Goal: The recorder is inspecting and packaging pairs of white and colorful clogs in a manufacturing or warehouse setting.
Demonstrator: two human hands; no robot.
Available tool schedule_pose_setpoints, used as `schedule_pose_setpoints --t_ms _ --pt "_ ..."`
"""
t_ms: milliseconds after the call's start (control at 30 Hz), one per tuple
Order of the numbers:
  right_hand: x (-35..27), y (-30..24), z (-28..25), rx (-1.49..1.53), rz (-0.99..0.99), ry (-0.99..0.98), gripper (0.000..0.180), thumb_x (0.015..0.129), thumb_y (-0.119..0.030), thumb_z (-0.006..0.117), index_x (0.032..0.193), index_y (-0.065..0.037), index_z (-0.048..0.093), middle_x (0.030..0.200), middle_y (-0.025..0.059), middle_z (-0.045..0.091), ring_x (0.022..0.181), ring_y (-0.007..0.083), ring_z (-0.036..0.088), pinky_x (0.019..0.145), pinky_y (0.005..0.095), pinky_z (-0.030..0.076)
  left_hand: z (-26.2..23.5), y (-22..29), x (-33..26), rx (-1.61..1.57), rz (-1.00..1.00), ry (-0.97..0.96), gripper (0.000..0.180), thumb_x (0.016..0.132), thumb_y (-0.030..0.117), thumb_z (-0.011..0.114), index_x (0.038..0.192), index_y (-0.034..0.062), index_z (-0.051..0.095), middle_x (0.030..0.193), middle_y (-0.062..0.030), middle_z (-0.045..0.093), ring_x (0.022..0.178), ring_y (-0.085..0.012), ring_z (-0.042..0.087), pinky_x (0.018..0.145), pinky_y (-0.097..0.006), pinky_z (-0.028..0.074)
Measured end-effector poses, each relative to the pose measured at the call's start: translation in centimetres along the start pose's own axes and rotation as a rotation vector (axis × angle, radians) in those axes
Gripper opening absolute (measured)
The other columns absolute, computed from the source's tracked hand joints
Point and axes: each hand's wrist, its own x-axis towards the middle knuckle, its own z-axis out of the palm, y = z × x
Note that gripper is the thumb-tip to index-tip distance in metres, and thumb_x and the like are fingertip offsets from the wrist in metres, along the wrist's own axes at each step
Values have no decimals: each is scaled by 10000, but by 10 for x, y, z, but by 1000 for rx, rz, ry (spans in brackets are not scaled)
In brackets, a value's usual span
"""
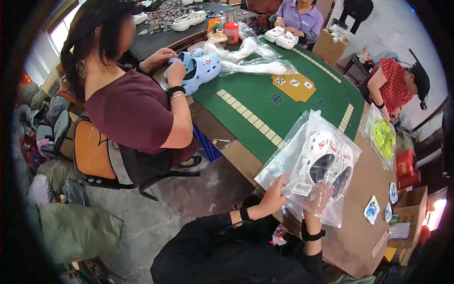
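A pair of white clogs with dark insoles and small coloured charms lies inside a clear plastic bag at the near edge of the table. My right hand reaches into the bag and shows blurred through the plastic, its fingers closed at the heel end of the clogs. At the bag's left edge, my left hand pinches the plastic between thumb and fingers. A white label sits on the bag between my hands.
A green mat covers the table's middle. Left, a co-worker handles light-blue clogs near bagged white items. Right lie bagged yellow-green clogs, small blue-patterned packets and a cardboard box. Two more people work at the far side and right.
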Motion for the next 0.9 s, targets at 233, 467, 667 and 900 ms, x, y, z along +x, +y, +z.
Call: schedule_pose_setpoints --t_ms 233,467,667,900 --pt "-7 0 -7 68 27 128 571 657 -51 658 1199 -22 481 1288 201 438 1297 444 278 1073 543 235 -4 2 -2 -59 43 -338 521 755 -26 536 1266 60 476 1129 -175 598 953 -260 625 796 -337 486" --pt "-7 1 -26 -48 241 -59 621 724 -203 648 1310 -110 463 1361 260 354 1335 424 226 1086 551 145 -14 17 -9 37 -63 -380 455 787 25 561 1233 97 505 963 -166 639 833 -230 650 724 -325 496" --pt "-42 42 3 -195 241 -114 676 729 -308 625 1364 -181 434 1428 105 350 1330 327 253 1106 503 80 -20 18 -7 252 284 -149 378 820 53 587 1193 107 560 881 -198 635 737 -355 624 625 -388 493" --pt "-25 52 19 -232 291 72 602 759 -192 578 1344 -139 447 1360 82 451 1252 307 394 1030 451 299 -23 23 -5 292 281 -230 275 851 24 555 1122 23 601 1009 -199 640 924 -353 625 750 -356 500"
